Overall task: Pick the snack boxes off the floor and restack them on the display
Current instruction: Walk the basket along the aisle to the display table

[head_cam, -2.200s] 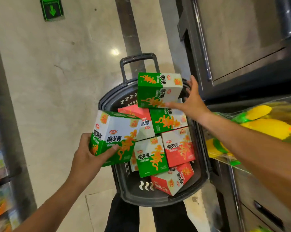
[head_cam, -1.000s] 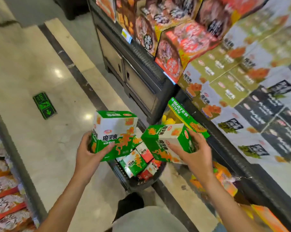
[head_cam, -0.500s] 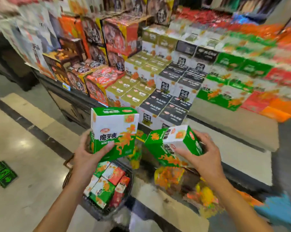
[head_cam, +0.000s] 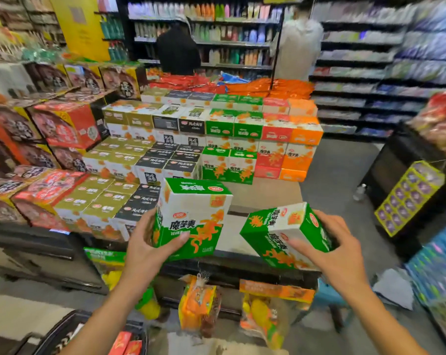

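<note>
Boxes in hand: 2, both green-and-white snack cartons of the same brand as the green stack on the display. Left hand [head_cam: 146, 248] grips the upright green box [head_cam: 191, 219] from its left side, thumb laid across the printed front and fingers curled behind, so the label faces outward and the carton is squared for setting down. Right hand [head_cam: 341, 254] holds the tilted green box [head_cam: 284, 238] by its right end, fingers wrapped over the far edge and thumb along the near face; the carton leans corner-down, so it would, I judge, need levelling before it can sit flush. Both cartons hang above the front of the bare tan shelf [head_cam: 265, 194], the open gap just before the stacked green boxes [head_cam: 228, 162], which is the likely landing spot. Neighbours: black boxes [head_cam: 173, 162] and olive boxes [head_cam: 106, 196] to the left of the gap, red boxes [head_cam: 270, 155] and orange boxes [head_cam: 300, 147] to the right, large noodle cartons [head_cam: 63, 124] further left. Below, hanging mesh bags of toys [head_cam: 201, 306] at the display's front; a dark basket [head_cam: 70, 329] at bottom left with more red boxes [head_cam: 125, 343] showing. Obstructions: none in the gap itself; the black stack's near corner sits close beside the left carton. 2 people [head_cam: 178, 51] stand well apart at the rear shelving.
</note>
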{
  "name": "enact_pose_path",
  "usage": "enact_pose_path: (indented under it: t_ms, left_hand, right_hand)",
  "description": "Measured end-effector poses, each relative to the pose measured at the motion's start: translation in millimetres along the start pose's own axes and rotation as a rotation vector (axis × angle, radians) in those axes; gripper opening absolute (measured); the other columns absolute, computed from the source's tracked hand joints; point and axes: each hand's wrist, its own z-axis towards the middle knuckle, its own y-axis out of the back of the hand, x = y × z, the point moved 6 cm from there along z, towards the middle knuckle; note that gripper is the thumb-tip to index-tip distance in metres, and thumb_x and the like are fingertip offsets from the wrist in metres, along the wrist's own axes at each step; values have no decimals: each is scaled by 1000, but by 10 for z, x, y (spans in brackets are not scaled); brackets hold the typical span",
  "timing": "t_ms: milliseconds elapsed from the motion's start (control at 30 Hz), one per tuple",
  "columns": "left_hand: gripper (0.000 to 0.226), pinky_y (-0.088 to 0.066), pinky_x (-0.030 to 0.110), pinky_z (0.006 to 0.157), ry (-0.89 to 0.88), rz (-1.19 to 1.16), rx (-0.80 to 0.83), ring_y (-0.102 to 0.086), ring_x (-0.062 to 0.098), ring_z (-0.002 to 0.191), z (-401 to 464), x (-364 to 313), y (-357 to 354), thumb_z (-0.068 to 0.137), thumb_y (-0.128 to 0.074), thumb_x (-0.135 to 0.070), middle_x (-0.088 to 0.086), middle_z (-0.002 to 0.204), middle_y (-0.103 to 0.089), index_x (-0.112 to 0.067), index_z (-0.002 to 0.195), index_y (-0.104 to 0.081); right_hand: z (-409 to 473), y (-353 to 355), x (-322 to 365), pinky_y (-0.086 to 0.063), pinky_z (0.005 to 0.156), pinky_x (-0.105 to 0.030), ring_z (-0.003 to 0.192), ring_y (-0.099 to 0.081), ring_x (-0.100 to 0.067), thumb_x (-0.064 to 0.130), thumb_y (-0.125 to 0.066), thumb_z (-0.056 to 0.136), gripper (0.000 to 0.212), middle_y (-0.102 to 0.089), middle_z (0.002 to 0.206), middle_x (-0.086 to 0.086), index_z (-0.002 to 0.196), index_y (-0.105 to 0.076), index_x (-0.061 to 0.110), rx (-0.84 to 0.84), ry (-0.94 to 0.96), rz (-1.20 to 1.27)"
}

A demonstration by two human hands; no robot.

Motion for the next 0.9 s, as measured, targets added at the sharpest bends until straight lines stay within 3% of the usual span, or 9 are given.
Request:
enact_pose_path:
  t_ms: [233,367,467,533,633,733,767,833,900]
  left_hand:
    - [90,-55,38,98,-32,-23,51,-62,10,117,688,169,-166,53,-92,-55,-8,124,-67,-31,132,-55]
    - [72,-57,20,84,-32,-80,55,-64,5,110,1183,245,-21,61,-94,-37,-13,115,-69,-34,122,-58]
    - [80,-57,33,90,-15,-97,55,-64,8,113,1642,350,229,51,-90,-53,-12,118,-68,-39,123,-58]
    - [77,-54,36,93,1,-112,52,-62,8,114,1957,448,393,52,-92,-53,-14,119,-67,-45,120,-57]
    - [71,-49,22,92,-16,-110,39,-59,-3,111,2247,504,536,58,-95,-39,-20,116,-64,-46,116,-56]
    - [69,-45,-1,74,15,-97,-3,-55,-23,97,2427,621,656,61,-90,-26,-23,113,-60,-40,117,-53]
    - [67,-46,0,76,17,-87,-14,-55,-22,98,2458,644,698,62,-89,-25,-22,114,-59,-41,116,-54]
    - [73,-51,19,92,25,-90,-30,-58,-5,113,2484,751,769,60,-93,-35,-15,122,-63,-36,124,-57]
    - [81,-47,30,99,42,-76,-71,-56,8,120,2472,769,844,59,-94,-43,-13,128,-61,-33,130,-55]
  right_hand:
    - [318,-165,-132,-51,78,-15,103,-63,-11,33,-91,61,69,-62,105,6,125,-67,22,-83,-24,-11]
    - [609,-578,-169,-52,75,-15,102,-63,-9,31,-91,62,66,-61,103,9,123,-67,23,-67,-57,-52]
    - [882,-923,-147,-53,76,-18,104,-62,-9,38,-90,62,65,-60,105,12,122,-66,26,-63,-68,-72]
    - [1072,-1153,-180,-53,76,-18,105,-61,-7,46,-90,62,67,-60,106,15,122,-65,28,-62,-86,-79]
    - [1339,-1457,-258,-52,80,-21,105,-60,-7,62,-87,60,75,-60,107,16,124,-65,30,-73,-97,-141]
    - [1602,-1802,-362,-47,82,-14,106,-58,-4,70,-83,58,79,-61,111,15,124,-65,30,-48,-94,-220]
    - [1706,-1912,-413,-46,85,-14,108,-56,-2,72,-82,57,80,-61,113,15,124,-64,30,-31,-97,-245]
    - [1924,-2108,-550,-47,90,-22,109,-55,-5,75,-80,58,84,-62,116,12,126,-64,28,15,-101,-290]
    - [2134,-2302,-677,-48,93,-30,111,-54,-13,66,-84,60,83,-62,119,7,128,-64,23,50,-96,-351]
